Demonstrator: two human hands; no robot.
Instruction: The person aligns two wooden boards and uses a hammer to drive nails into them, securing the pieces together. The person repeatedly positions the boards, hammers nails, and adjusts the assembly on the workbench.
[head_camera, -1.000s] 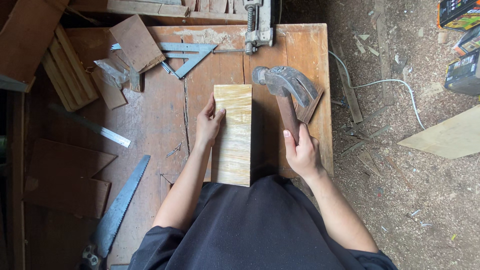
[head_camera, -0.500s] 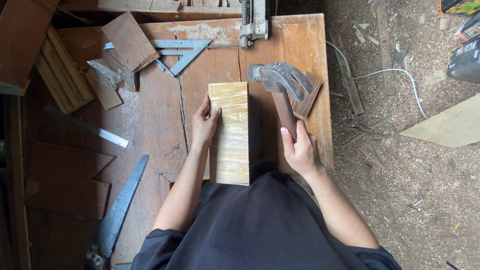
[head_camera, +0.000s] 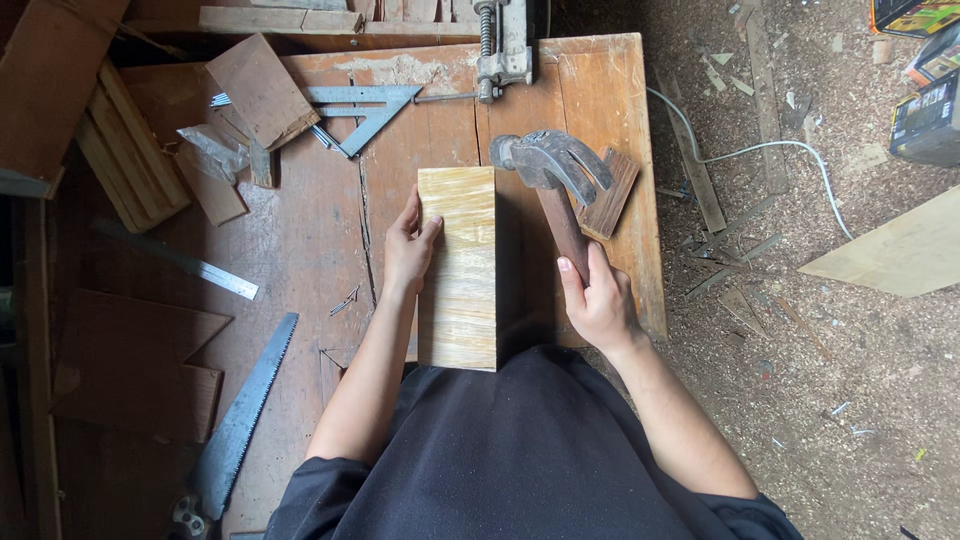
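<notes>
From the head camera, your left hand (head_camera: 408, 248) lies flat and loose against the left edge of the pale wood block (head_camera: 458, 266), fingers pointing to 12 o'clock, gripping nothing. The block rests lengthwise mid-workbench (head_camera: 310, 230). Your right hand (head_camera: 598, 300) is clenched around the hammer (head_camera: 556, 190) handle; its head sits at 11 o'clock from that hand, just right of the block's top.

Bare bench (head_camera: 300, 250) left of board (head_camera: 458, 265); offcut (head_camera: 610, 195) crowds right.

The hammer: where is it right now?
In the head view, the hammer is right of the pale wooden block, gripped by the right hand, its head over a small dark wood scrap.
</notes>
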